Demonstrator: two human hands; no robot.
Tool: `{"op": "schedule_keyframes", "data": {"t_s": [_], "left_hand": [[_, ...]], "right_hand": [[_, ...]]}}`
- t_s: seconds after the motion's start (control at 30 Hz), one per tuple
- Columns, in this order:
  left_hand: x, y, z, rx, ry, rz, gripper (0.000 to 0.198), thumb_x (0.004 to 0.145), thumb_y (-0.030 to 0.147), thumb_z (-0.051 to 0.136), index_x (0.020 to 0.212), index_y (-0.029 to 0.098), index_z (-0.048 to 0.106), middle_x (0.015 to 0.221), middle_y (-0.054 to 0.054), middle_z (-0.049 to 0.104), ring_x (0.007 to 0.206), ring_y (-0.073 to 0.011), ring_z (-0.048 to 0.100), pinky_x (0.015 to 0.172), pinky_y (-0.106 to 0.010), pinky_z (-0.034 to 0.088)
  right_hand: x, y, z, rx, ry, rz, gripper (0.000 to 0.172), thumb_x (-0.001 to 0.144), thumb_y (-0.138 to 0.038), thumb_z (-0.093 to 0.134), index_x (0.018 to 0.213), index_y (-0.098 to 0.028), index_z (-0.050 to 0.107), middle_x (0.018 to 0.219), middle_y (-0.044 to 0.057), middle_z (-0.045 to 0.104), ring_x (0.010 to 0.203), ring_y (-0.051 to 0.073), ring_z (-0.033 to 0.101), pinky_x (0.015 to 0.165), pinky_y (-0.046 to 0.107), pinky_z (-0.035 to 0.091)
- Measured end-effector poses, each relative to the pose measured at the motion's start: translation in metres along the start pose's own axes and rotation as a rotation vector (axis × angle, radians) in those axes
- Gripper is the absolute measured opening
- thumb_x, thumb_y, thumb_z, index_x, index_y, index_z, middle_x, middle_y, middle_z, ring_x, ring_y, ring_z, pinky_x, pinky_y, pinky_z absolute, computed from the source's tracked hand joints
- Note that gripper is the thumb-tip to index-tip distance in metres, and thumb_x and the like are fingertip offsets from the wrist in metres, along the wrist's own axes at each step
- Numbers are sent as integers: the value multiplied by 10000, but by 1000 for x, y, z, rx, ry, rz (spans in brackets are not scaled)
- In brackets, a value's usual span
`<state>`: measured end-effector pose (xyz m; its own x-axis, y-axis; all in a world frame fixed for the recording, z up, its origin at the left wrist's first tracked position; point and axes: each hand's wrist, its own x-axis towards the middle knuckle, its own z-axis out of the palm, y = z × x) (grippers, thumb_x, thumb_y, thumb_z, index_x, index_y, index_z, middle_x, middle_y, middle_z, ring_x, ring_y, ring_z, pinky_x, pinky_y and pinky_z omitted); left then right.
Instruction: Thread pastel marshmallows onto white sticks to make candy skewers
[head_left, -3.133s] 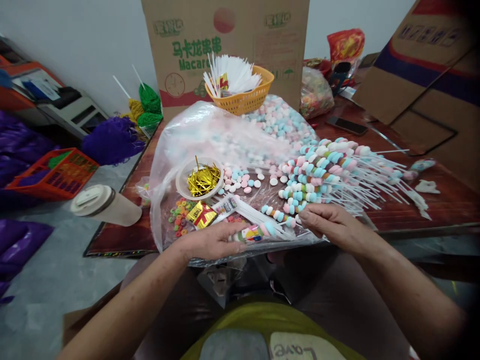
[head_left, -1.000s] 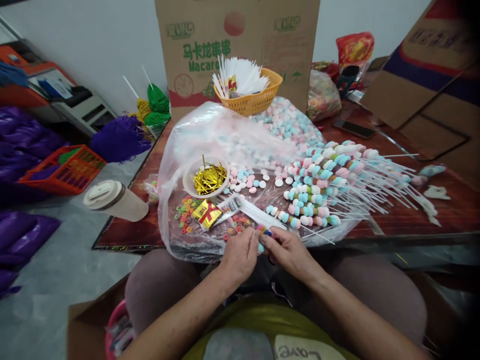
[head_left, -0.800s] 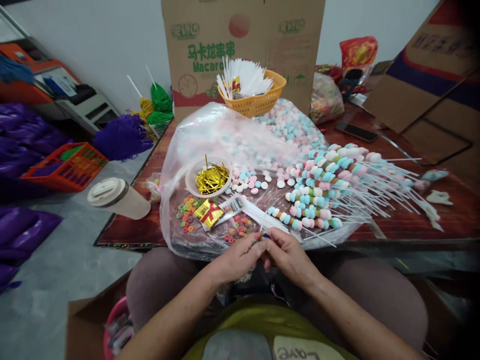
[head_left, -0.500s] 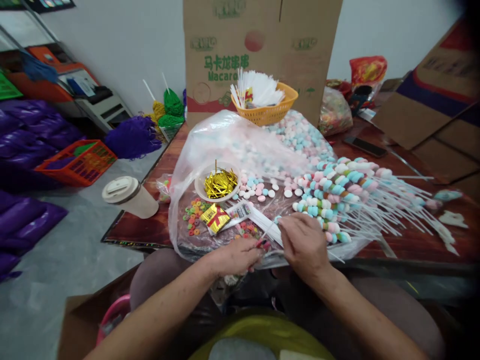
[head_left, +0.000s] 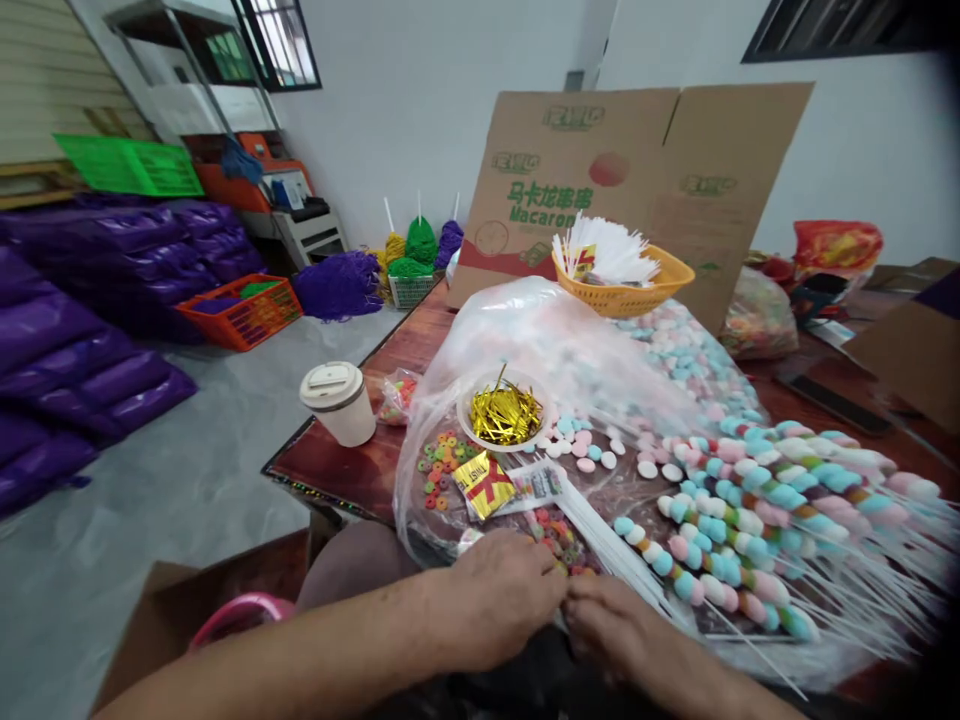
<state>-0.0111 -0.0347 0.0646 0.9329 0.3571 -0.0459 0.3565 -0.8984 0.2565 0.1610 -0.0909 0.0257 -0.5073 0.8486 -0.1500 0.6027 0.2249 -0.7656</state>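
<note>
My left hand (head_left: pixel 506 592) is closed at the near edge of the table, fingertips curled down beside loose fruit-coloured ring candies (head_left: pixel 559 535). Almost touching it, my right hand (head_left: pixel 626 620) is closed too, with its fingers pressed together. Whatever lies between the fingers is hidden. Beyond my right hand runs a bundle of white sticks (head_left: pixel 611 535). A gold packet of twist ties (head_left: pixel 484 483) lies past my left hand, below a bowl (head_left: pixel 463 412) of gold twist ties (head_left: pixel 506 413). To the right, finished marshmallow skewers (head_left: pixel 787 490) are piled with their sticks pointing right.
Loose pink, white and blue marshmallows (head_left: pixel 585 440) lie under and around a clear plastic bag (head_left: pixel 495 330). Behind them stand a yellow basket (head_left: pixel 622 298) of white sticks and a large cardboard box (head_left: pixel 652 190). A lidded cup (head_left: pixel 341 405) stands left, a phone (head_left: pixel 840 402) right.
My view has swung left and up, so things appear further right and lower. My hands have come together; the right hand has moved away from the skewer pile toward the left.
</note>
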Motion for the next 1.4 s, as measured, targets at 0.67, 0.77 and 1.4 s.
{"op": "schedule_keyframes", "data": {"t_s": [0.67, 0.77, 1.4], "left_hand": [[-32, -47, 42, -1474, 891, -891, 281, 701, 413, 592, 730, 139, 648, 624, 4, 551, 596, -114, 481, 562, -212, 388], [-22, -39, 35, -1673, 908, -940, 268, 662, 390, 626, 727, 131, 630, 599, 12, 538, 559, -106, 494, 542, -211, 391], [38, 26, 35, -1457, 427, -594, 258, 755, 351, 539, 635, 123, 557, 579, 21, 476, 551, -83, 411, 509, -190, 333]], "right_hand": [[187, -33, -124, -750, 73, 232, 170, 828, -199, 448, 732, -157, 581, 658, 39, 569, 644, 125, 521, 577, 230, 371], [139, -50, -112, -656, 150, 131, 211, 866, -224, 349, 812, -178, 547, 638, 9, 546, 574, 107, 471, 541, 212, 355], [-5, 7, -15, 161, 501, 117, 647, 829, -218, 420, 1406, -153, 135, 577, -53, 488, 519, 110, 429, 564, 231, 406]]}}
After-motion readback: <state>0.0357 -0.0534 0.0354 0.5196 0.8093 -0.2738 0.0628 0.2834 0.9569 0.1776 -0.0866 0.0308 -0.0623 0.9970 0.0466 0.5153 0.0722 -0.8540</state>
